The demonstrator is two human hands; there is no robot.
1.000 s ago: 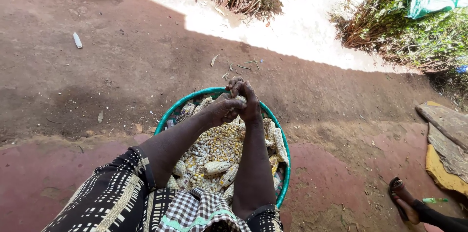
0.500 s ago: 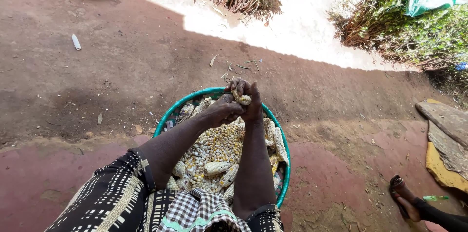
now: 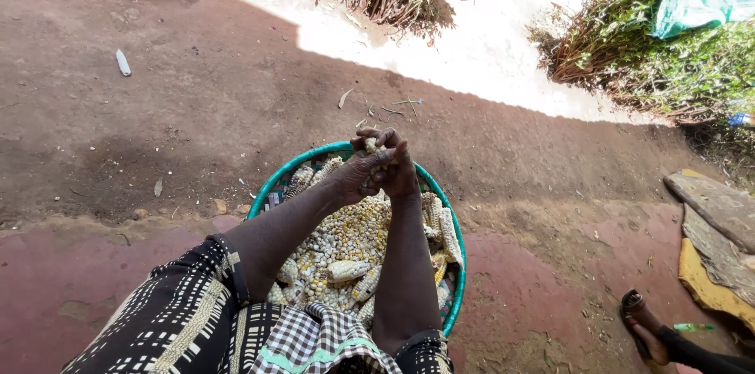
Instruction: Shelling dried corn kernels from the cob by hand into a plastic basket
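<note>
Both hands have shifted slightly over the green basket (image 3: 452, 221): left hand (image 3: 355, 173) and right hand (image 3: 397, 169) clench one stiff, knobbly maize cob (image 3: 370, 146), best gripped mid-length.

Both hands (image 3: 379, 163) around a cob (image 3: 370, 145); basket (image 3: 454, 244) beneath

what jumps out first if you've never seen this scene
The green-rimmed basket at bottom centre, heaped with maize cobs and loose kernels. Above its far edge the left hand and right hand are clasped together around a cob. A sandalled foot shows at the lower right, on the red dirt ground.
</note>
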